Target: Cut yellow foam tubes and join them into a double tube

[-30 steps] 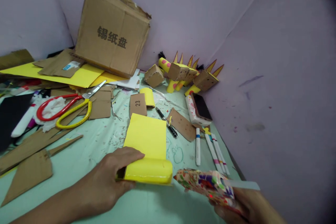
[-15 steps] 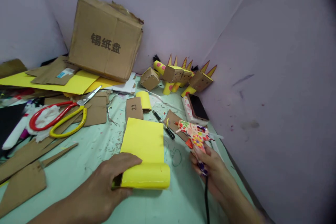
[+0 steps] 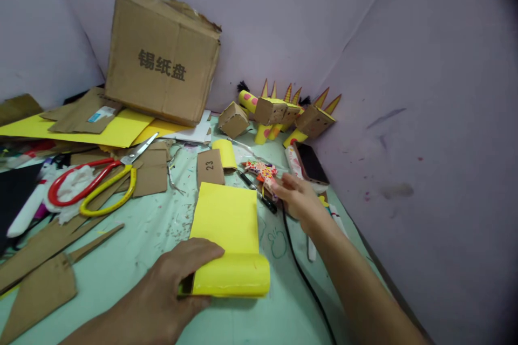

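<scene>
My left hand [image 3: 178, 275] is closed around the left end of a yellow paper sheet [image 3: 226, 215], its near edge rolled over into a tube. The thumb and fingers pinch the roll, and its open end looks dark inside. Farther off to the right, my right hand [image 3: 297, 197] grips the handle of a glue gun [image 3: 263, 170] with a flowered pattern. The gun lies low over the table, its nozzle pointing left; fingers partly hide the handle. Its black cord trails toward me. Beside the gun lies a black pen [image 3: 259, 193].
Scissors [image 3: 129, 164] with red and yellow handles lie left among cardboard scraps [image 3: 44, 285]. A cardboard box [image 3: 162, 59] leans against the back wall. Several yellow-and-cardboard animal figures [image 3: 275, 110] stand at the back, near a phone [image 3: 311, 164]. A cardboard piece marked 23 [image 3: 210, 167] lies mid-table.
My right hand has carried the glue gun forward and left, down to the table near the pen. My left hand still holds the rolled yellow paper. The view has shifted slightly.
</scene>
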Available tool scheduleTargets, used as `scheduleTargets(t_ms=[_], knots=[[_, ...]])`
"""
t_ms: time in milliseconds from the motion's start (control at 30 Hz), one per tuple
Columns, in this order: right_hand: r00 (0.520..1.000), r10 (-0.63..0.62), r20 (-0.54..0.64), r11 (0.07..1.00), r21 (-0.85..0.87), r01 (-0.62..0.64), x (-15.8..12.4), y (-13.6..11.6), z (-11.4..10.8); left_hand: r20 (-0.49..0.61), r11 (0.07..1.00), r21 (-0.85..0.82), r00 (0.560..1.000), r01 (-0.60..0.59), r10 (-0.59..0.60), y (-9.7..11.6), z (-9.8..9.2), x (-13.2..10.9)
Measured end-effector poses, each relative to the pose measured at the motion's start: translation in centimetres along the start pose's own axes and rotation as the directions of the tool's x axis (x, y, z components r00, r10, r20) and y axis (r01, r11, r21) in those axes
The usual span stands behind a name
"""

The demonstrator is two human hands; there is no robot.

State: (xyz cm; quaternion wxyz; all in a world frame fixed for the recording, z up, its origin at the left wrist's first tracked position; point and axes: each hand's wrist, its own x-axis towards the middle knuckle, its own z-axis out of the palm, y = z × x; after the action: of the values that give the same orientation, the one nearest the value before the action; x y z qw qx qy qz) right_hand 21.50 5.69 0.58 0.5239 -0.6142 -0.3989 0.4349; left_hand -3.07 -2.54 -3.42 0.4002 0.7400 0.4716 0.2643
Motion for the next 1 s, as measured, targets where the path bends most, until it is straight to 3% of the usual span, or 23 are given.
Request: scheduleTargets(t_ms=[67,100,200,300,400,533,800,1000], knots=[[0.99,-0.118,-0.081,0.985,-0.133,0.107,-3.5,0.3,-1.9,0.011,1.0,0.009,1.0,-0.018,0.018,-0.1,0.0,0.0],[0.987,-0.149,-0.066,0.974,-0.184,0.135,-5.4,0.8,-3.0,0.009,1.0,0.013,1.0,-0.019,0.019,0.0,0.0,0.0],[0.989,-0.034,0.142,0.974,-0.216,0.064,-10.5,3.8,-5.6,-0.003,1.0,0.017,1.0,-0.002,0.002,0.1,-0.1,0.0],[0.973,-0.033,0.231,0.982,-0.175,0.075,-13.1,7.2,-5.3,0.023,0.999,0.035,1.0,-0.022,0.021,0.4,-0.3,0.1],[0.983,-0.11,0.145,0.989,-0.078,0.122,-13.9,8.4,-2.6,0.037,0.997,0.042,0.997,-0.063,0.061,0.4,-0.5,0.2],[0.994,-0.066,0.09,0.998,0.001,0.066,-14.1,7.4,0.3,0.027,0.998,0.031,0.998,-0.06,0.059,0.3,-0.3,0.1],[0.995,0.084,0.046,0.994,0.073,-0.087,-13.8,6.4,0.7,0.01,1.0,0.011,1.0,0.015,-0.015,0.3,-0.1,0.0],[0.997,0.07,0.032,0.994,0.077,-0.072,-13.7,6.2,0.7,0.011,1.0,0.025,1.0,0.005,-0.006,0.1,-0.1,-0.1]])
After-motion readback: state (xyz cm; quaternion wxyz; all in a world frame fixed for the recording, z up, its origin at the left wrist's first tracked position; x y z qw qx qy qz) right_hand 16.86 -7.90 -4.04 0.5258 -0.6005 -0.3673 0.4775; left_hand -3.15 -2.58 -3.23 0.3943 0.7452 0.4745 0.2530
